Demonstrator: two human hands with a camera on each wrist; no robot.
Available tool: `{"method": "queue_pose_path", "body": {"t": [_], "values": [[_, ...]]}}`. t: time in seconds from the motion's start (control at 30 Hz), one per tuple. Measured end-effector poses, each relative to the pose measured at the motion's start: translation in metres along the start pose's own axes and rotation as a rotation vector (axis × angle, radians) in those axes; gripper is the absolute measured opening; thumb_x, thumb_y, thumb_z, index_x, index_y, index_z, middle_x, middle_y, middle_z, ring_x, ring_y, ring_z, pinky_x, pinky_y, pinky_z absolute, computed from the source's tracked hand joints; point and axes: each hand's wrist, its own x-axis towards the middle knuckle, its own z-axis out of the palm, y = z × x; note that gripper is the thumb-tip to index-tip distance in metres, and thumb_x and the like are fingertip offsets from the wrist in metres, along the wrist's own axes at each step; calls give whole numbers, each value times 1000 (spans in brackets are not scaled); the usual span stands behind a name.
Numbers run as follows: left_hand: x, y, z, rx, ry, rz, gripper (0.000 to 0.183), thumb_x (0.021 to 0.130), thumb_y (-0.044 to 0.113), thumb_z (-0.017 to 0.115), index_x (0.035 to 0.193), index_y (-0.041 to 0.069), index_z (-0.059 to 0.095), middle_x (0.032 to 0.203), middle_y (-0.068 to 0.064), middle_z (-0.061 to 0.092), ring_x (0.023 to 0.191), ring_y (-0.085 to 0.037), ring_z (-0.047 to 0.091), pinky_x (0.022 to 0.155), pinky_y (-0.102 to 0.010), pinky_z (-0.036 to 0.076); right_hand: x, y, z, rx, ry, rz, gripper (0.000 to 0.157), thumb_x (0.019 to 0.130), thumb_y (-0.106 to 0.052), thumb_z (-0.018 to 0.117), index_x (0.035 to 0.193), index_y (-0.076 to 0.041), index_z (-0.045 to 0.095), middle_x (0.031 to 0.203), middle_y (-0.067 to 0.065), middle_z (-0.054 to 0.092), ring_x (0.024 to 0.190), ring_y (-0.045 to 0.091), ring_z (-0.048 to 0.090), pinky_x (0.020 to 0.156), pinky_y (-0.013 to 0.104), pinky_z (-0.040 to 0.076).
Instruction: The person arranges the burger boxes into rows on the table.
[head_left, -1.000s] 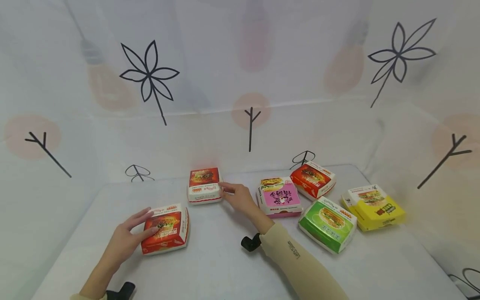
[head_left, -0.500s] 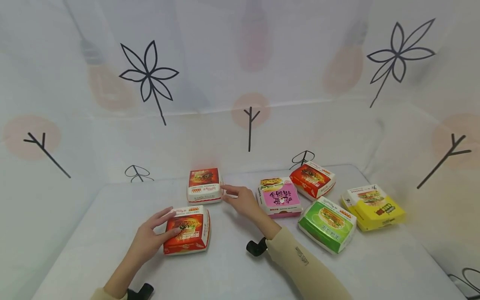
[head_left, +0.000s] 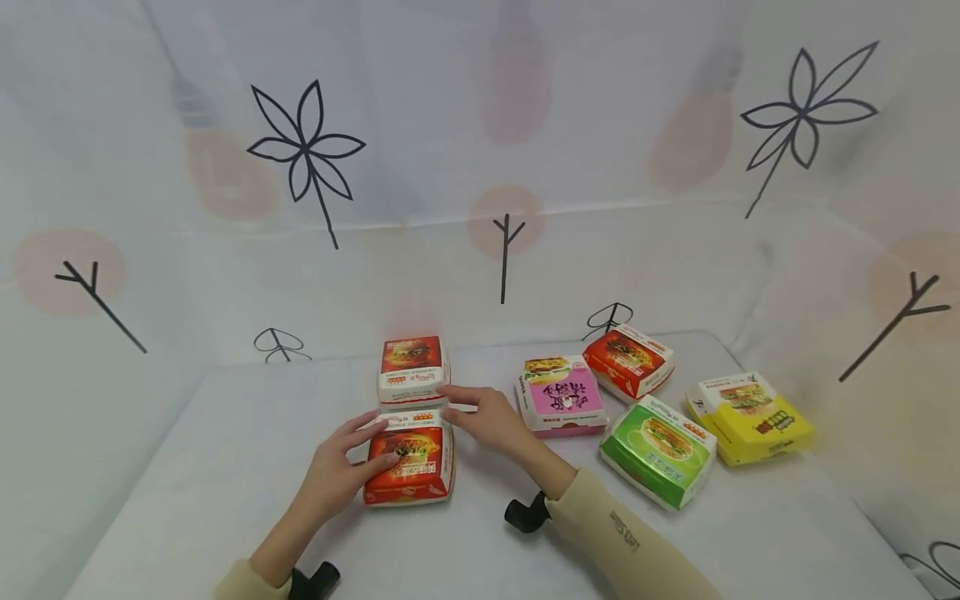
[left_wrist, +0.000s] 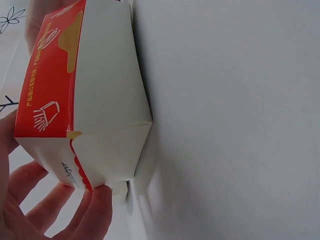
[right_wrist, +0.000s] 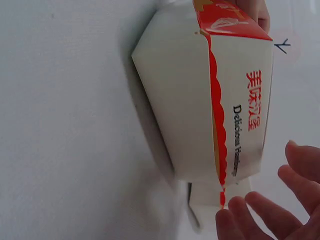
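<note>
My left hand grips a red and white paper burger box, its thumb over the printed lid and its fingers along the left side. Right in front of a second red burger box, this one lies lined up with it. In the left wrist view, fingertips press at the corner of the gripped box. My right hand is beside the seam between both boxes, fingers loosely bent and holding nothing. The right wrist view has its fingertips close to the front box's far corner.
To the right on the white table lie a pink burger box, another red one, a green one and a yellow one. White patterned cloth hangs behind and at the sides.
My left hand has slid the gripped red burger box rightward, up to the front of the other red box. My right hand has come off that back box and shifted slightly nearer and right.
</note>
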Motion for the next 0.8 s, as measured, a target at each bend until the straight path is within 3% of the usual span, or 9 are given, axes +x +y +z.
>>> {"method": "queue_pose_path", "body": {"t": [0.3,0.6,0.8], "values": [[2,6,7,-26,-31,47,65,86,42,78,140,12,59,152,-8,44,139,-37,38,92,-49,53,-3,8,9,-39,-55,-21,36,96,-30,67,130,-20,68,133,10,63,119,29,60,93,46,52],[0,3,-2,11,-188,116,87,76,40,86,149,13,48,160,-9,30,137,-36,39,94,-47,53,-4,9,11,-44,-61,9,33,96,-31,67,128,-20,70,130,9,65,122,30,57,96,49,49],[1,2,-2,40,-168,136,86,75,41,86,148,14,49,159,-8,32,136,-36,41,92,-47,53,-5,8,7,-51,-66,14,33,95,-32,68,126,-21,71,128,8,66,121,29,57,96,49,49]]}}
